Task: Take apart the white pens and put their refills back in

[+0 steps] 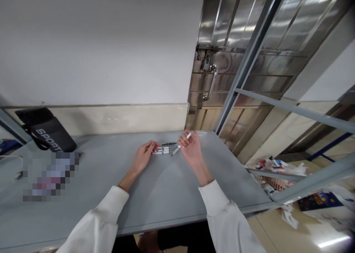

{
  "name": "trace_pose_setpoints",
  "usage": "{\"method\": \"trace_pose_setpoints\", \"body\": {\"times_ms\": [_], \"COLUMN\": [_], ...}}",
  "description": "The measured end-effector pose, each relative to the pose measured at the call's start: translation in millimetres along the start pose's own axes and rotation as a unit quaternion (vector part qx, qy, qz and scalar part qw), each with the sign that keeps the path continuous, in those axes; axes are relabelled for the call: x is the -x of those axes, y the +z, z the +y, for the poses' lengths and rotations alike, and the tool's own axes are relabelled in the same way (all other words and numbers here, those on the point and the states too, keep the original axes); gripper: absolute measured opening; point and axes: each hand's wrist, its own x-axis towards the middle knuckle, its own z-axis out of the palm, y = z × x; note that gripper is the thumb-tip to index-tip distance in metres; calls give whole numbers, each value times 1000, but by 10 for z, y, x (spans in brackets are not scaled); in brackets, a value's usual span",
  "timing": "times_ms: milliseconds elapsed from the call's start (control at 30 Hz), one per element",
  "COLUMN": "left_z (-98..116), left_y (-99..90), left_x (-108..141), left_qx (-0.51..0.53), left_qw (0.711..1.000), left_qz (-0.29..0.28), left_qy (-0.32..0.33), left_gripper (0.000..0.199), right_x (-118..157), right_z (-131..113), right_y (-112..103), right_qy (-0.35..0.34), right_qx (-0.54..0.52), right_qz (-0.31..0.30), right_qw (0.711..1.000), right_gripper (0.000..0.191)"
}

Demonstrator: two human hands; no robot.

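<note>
Left hand [144, 154]: reaches forward and inward, wrist low over the desk, fingers bent down and touching the near-left ends of the lying pens; whether it pinches one, I cannot tell.
Right hand [191, 146]: raised from the wrist, fingers curled closed around a white pen [178, 149], which slants down to the left, its lower end beside the other pens.
Sleeves: long, white, soft folded fabric, gathered at the cuffs [114, 199].
Pens [163, 150]: slim and straight, white ones side by side with a dark one [169, 144] behind, lying between the hands; any print is too small to read.
Desk [161, 194]: smooth, flat, grey, with a straight front edge.
Pixelated item [52, 177]: on the desk at left, unreadable.
Black bottle [51, 131]: rounded corners, strap, pale capitals reading "SPORT", the end unclear.
Frame [246, 60]: grey metal bars at right.
Basket [277, 184]: pink, perforated, among crumpled plastic bags beyond the desk.
Wall [97, 46]: plain pale surface above a cream, glossy band.
Door [224, 86]: shiny ribbed metal, with a padlock [206, 64] and curved handle [213, 83].
</note>
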Motion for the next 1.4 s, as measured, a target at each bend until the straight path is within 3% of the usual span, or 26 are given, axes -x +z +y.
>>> {"method": "trace_pose_setpoints", "body": {"times_ms": [200, 367, 433, 533, 633, 800, 967, 1033, 1133, 1400], "left_z": [-14, -18, 9, 79, 144, 138, 30, -10, -44, 56], "left_y": [6, 21, 28, 36, 46, 50, -31, -71, -113, -243], "left_x": [-1, -12, -4, 18, 36, 34, -8, -27, -43, 115], "left_qx": [12, 36, 55, 84, 74, 26, 33, 41, 44, -39], "left_qw": [1000, 999, 998, 996, 997, 999, 999, 999, 999, 998], "left_qz": [-6, -15, -16, -18, -25, -29, 18, 35, 31, -42], "left_qy": [3, 6, 9, 19, 31, 25, 7, 6, 0, 6], "left_gripper": [43, 41, 38, 38, 36, 29, 28, 28, 29, 34], "right_x": [1, -48, -56, -23, 41, 114, 91, 64, 29, 132], "right_z": [-16, 94, 157, 215, 232, 236, 157, 119, 85, 7], "right_y": [0, -48, -76, -103, -96, -58, -158, -227, -312, -445], "right_qy": [-6, -24, -48, -50, -43, -43, -78, -77, -67, -36], "right_qx": [22, 126, 238, 442, 542, 561, 622, 624, 606, 595], "right_qz": [12, 11, 10, -61, -124, -159, -60, -31, -35, -69], "right_qw": [1000, 992, 970, 894, 830, 811, 777, 777, 792, 800], "right_gripper": [30, 12, 11, 22, 23, 21, 24, 25, 26, 28]}}
